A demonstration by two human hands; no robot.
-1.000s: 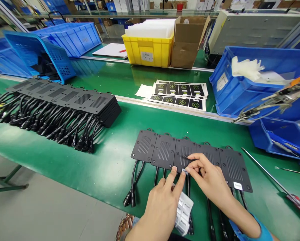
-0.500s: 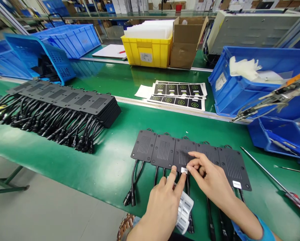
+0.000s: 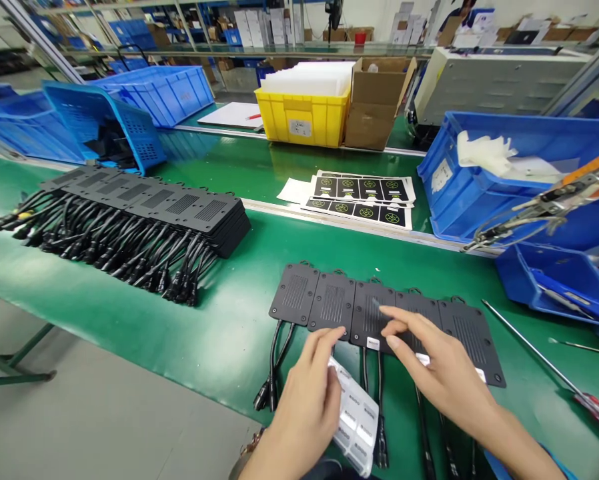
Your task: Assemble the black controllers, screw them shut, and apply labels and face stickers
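My left hand grips a sheet of white stickers printed with black digits, below the row of flat black plastic boxes. Over the right side of the middle box is my right hand, its thumb and index finger apart with nothing visible between them. A small white sticker lies flat along that box's lower edge. White stickers also show on the two boxes to the right, partly covered by my right hand. The two boxes on the left show none. Black cables run from the boxes toward me.
Stacked black boxes with bunched cables stand at left. Printed black label sheets lie behind. A screwdriver lies right, near a small blue bin. Blue bins, a yellow crate and a cardboard box stand along the back.
Both hands have come off the sticker on the middle box; it now lies there uncovered. The left hand has drawn back with the sticker sheet, and the right fingers have spread. The camera view has shifted slightly.
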